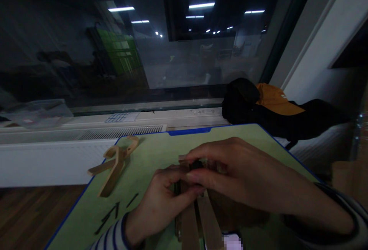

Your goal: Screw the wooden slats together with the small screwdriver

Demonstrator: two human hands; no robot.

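Two wooden strips, a left strip (189, 225) and a right strip (211, 219), lie side by side in front of me with a narrow dark gap between them. My left hand (163, 194) is closed around the far part of the strips, its thumb lying across the top. From the right comes my right hand (237, 169), its thumb and forefinger closed at a small dark piece (197, 164) on the wood. The fingers hide most of that piece, and its kind does not show. Both hands meet at the strips' far end.
Several dark bolts or screws (107, 217) lie left of my left hand. Curved wooden parts (117, 165) rest at the green tabletop's (161, 146) left edge. Beyond are a radiator (43, 162), a clear plastic box (40, 114) and an orange cap (278, 100) on dark cloth.
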